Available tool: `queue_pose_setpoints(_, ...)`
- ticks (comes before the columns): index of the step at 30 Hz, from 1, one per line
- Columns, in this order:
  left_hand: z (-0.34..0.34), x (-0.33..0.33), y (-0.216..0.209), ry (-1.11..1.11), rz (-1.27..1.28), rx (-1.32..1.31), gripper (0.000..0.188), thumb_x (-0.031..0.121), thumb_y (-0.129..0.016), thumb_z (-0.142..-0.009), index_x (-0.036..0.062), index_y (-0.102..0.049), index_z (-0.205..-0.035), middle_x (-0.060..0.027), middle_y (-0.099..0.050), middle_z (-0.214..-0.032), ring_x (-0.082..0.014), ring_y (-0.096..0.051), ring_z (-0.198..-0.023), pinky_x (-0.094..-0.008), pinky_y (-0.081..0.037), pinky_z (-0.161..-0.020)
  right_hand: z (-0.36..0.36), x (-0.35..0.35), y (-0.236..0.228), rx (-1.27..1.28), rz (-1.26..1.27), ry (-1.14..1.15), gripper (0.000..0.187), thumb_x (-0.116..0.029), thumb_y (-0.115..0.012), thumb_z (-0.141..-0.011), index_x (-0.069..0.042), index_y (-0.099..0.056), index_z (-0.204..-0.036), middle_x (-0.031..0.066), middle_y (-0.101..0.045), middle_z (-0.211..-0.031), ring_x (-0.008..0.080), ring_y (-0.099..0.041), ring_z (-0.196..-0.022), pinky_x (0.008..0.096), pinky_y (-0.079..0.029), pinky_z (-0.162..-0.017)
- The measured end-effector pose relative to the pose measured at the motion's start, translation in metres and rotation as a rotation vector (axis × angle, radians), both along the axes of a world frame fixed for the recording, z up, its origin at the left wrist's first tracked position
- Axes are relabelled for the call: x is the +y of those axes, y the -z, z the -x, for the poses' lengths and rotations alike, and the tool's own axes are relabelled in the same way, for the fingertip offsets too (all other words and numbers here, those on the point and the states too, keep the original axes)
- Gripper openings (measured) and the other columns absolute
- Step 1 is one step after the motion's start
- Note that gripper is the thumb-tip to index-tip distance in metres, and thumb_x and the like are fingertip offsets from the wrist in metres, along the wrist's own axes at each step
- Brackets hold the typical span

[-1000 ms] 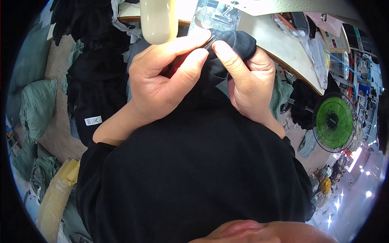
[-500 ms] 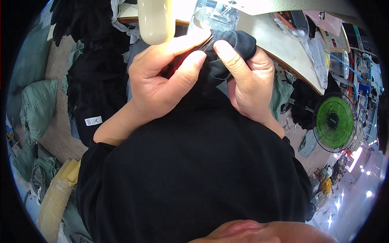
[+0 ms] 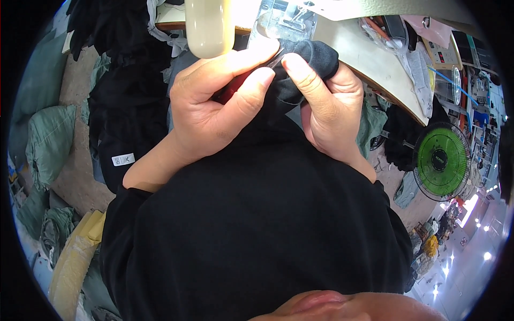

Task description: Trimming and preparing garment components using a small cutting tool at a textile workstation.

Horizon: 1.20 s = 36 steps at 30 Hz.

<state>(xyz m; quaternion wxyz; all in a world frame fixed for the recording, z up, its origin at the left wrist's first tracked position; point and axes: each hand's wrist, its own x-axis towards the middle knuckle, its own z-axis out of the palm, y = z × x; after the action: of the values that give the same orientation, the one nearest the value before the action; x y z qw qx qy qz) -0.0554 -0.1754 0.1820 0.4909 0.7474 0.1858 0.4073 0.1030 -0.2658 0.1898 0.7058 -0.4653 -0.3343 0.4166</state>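
Observation:
My left hand point(image 3: 211, 104) is closed around what look like thread snips point(image 3: 231, 87). Their red handle shows inside the palm, and slim metal tips point past my thumb and forefinger. Those tips meet a dark cloth piece point(image 3: 319, 58), which my right hand point(image 3: 331, 109) pinches between thumb and fingers. The cloth bunches over the right fingers and partly hides them. Both hands are close together, just in front of the sewing machine's clear plate and needle area point(image 3: 284, 21). Exactly where the tips touch the fabric is too small to make out.
The cream machine head point(image 3: 210, 29) stands beyond my left hand. A pale worktable point(image 3: 369, 64) extends right, bearing bagged items. A green fan point(image 3: 441, 159) stands at the right. Black garments point(image 3: 126, 107) hang at the left, near green sacks point(image 3: 51, 142) and a yellow roll point(image 3: 75, 262).
The snips have shifted slightly within my left hand, showing more red and less of the metal tips. Both hands stay in nearly the same place.

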Motion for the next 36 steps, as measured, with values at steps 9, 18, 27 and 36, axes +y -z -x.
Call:
queue_pose_setpoints(9,-0.0048,-0.0073,-0.0007,-0.017,0.198,-0.082,0.024,0.004,-0.070,-0.091,-0.0020,-0.070,-0.115,-0.0064,-0.072,-0.088,-0.0056,-0.063,-0.068,-0.0174,-0.048,-0.060,0.0030,0.0014,-0.0002,-0.048,-0.007,0.011,0.016,-0.004,-0.070,-0.094,0.000,-0.072,-0.109,0.0031,-0.074,-0.097,0.0052,-0.066,-0.084,0.0202,-0.054,-0.075)
queue_pose_setpoints(18,-0.0030,-0.0049,-0.0011,0.191,0.649,-0.215,0.024,0.003,-0.065,-0.095,-0.0019,-0.068,-0.119,-0.0051,-0.070,-0.085,-0.0035,-0.060,-0.065,-0.0156,-0.045,-0.059,-0.0004,-0.0007,0.0014,-0.035,-0.002,-0.027,0.015,-0.004,-0.069,-0.094,0.001,-0.072,-0.108,0.0029,-0.074,-0.096,0.0052,-0.066,-0.083,0.0198,-0.053,-0.074)
queue_pose_setpoints(27,-0.0057,-0.0027,0.0014,-0.060,0.041,-0.032,0.030,0.004,-0.075,-0.085,0.0004,-0.072,-0.114,-0.0100,-0.075,-0.099,-0.0116,-0.068,-0.079,-0.0218,-0.052,-0.071,0.0010,0.0001,0.0015,-0.034,-0.010,0.014,0.018,-0.004,-0.070,-0.093,0.000,-0.072,-0.110,0.0033,-0.074,-0.100,0.0054,-0.067,-0.088,0.0197,-0.054,-0.078)
queue_pose_setpoints(36,-0.0040,-0.0050,0.0002,-0.054,0.113,-0.013,0.028,0.005,-0.074,-0.086,-0.0007,-0.072,-0.114,-0.0102,-0.075,-0.099,-0.0106,-0.068,-0.078,-0.0213,-0.052,-0.070,0.0013,-0.0004,0.0021,-0.071,-0.012,0.009,0.017,-0.003,-0.071,-0.093,0.000,-0.072,-0.109,0.0037,-0.074,-0.101,0.0057,-0.067,-0.088,0.0200,-0.054,-0.078)
